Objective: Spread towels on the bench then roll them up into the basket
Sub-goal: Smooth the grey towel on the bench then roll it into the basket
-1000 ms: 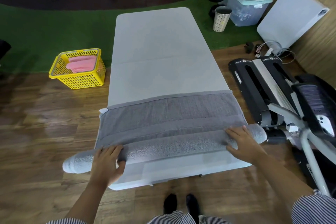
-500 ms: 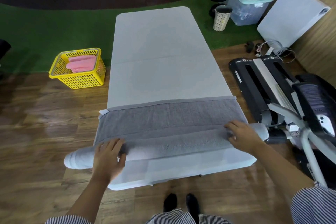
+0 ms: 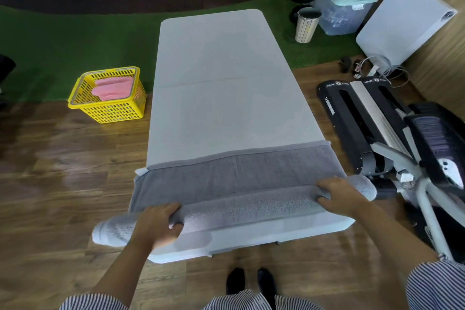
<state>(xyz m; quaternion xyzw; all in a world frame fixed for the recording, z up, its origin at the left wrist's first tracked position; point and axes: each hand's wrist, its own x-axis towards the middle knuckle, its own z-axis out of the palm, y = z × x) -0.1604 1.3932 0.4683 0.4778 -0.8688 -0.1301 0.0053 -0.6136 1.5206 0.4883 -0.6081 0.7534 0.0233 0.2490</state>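
My hands (image 3: pixel 251 209) grip the half-rolled grey towel (image 3: pixel 241 178) at the counter's (image 3: pixel 221 83) six o'clock; pink towels (image 3: pixel 113 87) already fill the yellow basket (image 3: pixel 108 111) at ten.

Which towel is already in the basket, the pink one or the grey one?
The pink towel, folded inside the yellow basket; the grey towel lies half-rolled on the bench.

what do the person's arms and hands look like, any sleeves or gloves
Both hands are bare: no gloves, rings, watch or bands show on the left hand or the right hand. The forearms are uncovered too. Short sleeves with thin dark and white stripes show at the bottom of the view, the left sleeve and the right sleeve.
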